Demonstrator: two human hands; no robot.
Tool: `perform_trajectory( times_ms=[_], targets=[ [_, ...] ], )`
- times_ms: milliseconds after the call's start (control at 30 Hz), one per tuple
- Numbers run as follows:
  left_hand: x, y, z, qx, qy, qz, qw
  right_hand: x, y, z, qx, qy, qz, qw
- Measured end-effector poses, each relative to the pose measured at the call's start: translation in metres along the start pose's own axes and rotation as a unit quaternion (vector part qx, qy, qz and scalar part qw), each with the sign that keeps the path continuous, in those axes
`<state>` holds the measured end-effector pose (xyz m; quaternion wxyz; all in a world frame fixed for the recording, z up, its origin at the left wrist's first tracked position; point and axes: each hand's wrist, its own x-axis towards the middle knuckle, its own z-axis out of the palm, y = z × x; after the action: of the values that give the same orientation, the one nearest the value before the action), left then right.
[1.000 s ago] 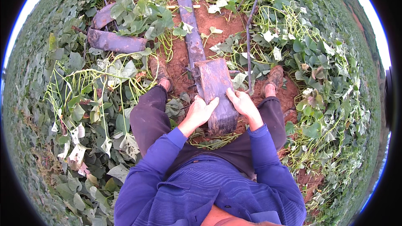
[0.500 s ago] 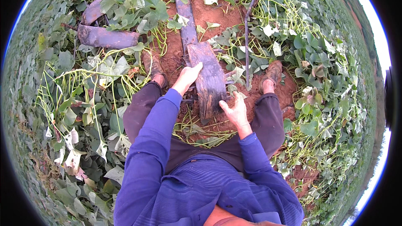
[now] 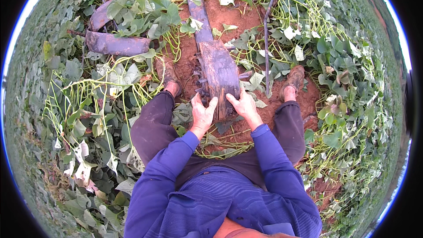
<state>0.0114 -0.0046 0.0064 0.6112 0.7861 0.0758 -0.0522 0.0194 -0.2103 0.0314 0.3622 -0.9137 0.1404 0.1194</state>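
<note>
Right hand [image 3: 248, 109] grips a curved, mud-streaked dark panel [image 3: 219, 68], left hand [image 3: 203, 114] spread-fingered at its edge; it's at a long, flat purplish strip's [image 3: 196, 6] end, not yet released.

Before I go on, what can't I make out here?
In the head view:
Curved slab: underside hidden by its own upper face.
Right hand: some fingertips hidden by hand or slab.
Long flat bar: far end cut off by the upper edge.
Thin dark rod: upper end cut off likewise.

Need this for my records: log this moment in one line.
left hand: at curved panel, left edge | right hand: right edge | thin bar: right of panel
</note>
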Motion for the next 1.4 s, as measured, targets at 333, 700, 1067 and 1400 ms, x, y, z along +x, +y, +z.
perform_trajectory(
  times_ms=[333,700,1067,1400],
  targets=[
    [0.016,-0.030,0.022,0.152,-0.069,-0.041,0.985,0.070,-0.032,-0.028,-0.036,-0.006,-0.002,0.999],
    [0.080,0.006,0.024,0.117,-0.001,-0.053,0.992,0.088,0.048,0.006,0.348,0.092,-0.039,0.932],
    [0.054,-0.004,0.026,0.094,-0.028,-0.082,0.992,0.051,0.052,0.041,0.350,0.031,-0.071,0.933],
    [-0.021,0.025,0.018,-0.054,-0.154,-0.111,0.980,-0.028,0.044,-0.034,0.166,-0.003,-0.039,0.985]
  ],
)
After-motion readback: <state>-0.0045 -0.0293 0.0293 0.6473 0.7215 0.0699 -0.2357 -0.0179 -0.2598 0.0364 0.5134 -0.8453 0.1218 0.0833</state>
